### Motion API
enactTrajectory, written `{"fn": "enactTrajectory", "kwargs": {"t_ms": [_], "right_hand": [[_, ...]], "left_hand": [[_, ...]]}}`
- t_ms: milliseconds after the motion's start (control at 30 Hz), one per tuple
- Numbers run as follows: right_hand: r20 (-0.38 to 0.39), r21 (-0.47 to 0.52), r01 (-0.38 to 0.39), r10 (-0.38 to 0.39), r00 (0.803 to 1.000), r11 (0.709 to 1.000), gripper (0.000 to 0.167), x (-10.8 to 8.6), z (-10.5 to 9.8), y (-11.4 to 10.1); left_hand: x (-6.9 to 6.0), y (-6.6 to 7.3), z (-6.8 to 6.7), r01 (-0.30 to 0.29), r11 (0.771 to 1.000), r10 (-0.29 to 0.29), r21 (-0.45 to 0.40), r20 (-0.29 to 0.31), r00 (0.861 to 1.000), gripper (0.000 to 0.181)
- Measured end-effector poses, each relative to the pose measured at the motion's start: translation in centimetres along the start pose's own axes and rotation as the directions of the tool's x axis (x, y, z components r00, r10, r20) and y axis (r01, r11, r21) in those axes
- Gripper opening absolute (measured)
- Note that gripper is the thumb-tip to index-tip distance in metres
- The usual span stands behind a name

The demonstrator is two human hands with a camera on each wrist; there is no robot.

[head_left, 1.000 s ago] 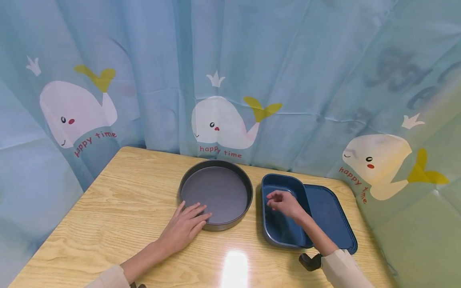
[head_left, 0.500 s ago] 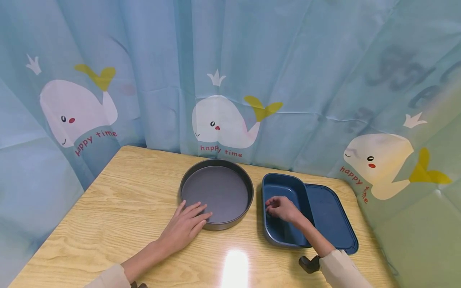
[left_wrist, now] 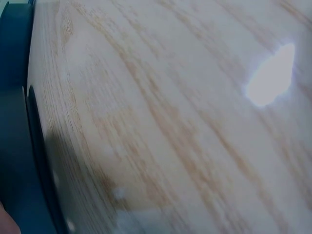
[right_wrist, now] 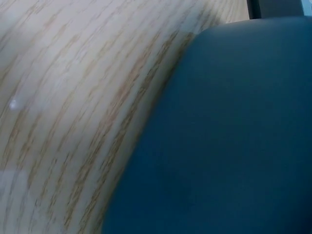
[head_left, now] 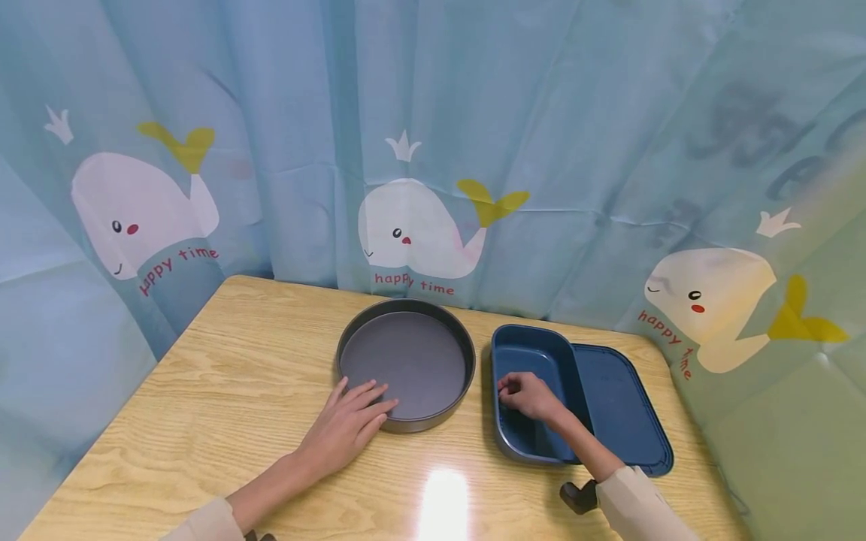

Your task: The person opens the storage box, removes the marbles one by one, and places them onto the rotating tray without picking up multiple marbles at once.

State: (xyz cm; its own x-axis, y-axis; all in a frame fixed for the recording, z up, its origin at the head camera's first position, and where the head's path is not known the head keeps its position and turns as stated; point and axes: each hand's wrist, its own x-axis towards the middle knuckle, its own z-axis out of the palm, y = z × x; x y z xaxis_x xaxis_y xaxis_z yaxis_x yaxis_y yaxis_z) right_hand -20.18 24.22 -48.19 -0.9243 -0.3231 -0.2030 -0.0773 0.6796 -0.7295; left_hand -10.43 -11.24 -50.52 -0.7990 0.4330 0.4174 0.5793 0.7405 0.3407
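Observation:
My left hand (head_left: 346, 424) lies over the near left rim of a round dark cake pan (head_left: 406, 361), its fingers spread and reaching inside. In the left wrist view, the pan's side wall (left_wrist: 19, 156) shows at the left edge. My right hand (head_left: 528, 396) is over the deep blue rectangular container (head_left: 541, 342), fingers bent and close to its left wall. Whether the fingertips pinch anything is hidden. A blue wall of the container (right_wrist: 214, 136) fills the right part of the right wrist view.
A flat blue lid (head_left: 625, 409) lies on the wooden table (head_left: 223, 376), partly behind the container's right side. A light blue curtain (head_left: 298, 150) with printed whales hangs along the far table edge and on both sides. A bright reflection shows at the table's front.
My right hand has come down slightly in the blue container, toward its left wall, and its fingers have drawn closer together. My left hand has stayed on the pan.

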Motion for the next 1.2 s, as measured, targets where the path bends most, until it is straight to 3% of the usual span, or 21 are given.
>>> {"fn": "enactTrajectory", "kwargs": {"t_ms": [433,600,900,1200], "right_hand": [[0.003,-0.09,0.083,-0.083,0.997,0.992,0.003,0.0,-0.1,0.1],[-0.015,-0.092,0.07,-0.071,0.997,0.993,0.004,-0.1,0.0,-0.1],[-0.041,0.024,0.044,-0.043,0.998,0.999,0.011,-0.4,-0.6,-0.3],[-0.128,0.018,0.003,0.0,0.992,1.0,0.009,-0.4,-1.7,-0.3]], "left_hand": [[0.0,0.0,0.0,0.006,1.0,-0.006,0.001,0.01,1.0,0.03],[0.0,0.0,-0.1,0.006,1.0,-0.005,-0.005,0.01,1.0,0.03],[0.0,0.0,0.0,-0.002,1.0,0.002,-0.001,-0.012,1.0,0.029],[0.0,0.1,-0.1,0.009,1.0,-0.009,-0.014,-0.01,1.0,0.029]]}}
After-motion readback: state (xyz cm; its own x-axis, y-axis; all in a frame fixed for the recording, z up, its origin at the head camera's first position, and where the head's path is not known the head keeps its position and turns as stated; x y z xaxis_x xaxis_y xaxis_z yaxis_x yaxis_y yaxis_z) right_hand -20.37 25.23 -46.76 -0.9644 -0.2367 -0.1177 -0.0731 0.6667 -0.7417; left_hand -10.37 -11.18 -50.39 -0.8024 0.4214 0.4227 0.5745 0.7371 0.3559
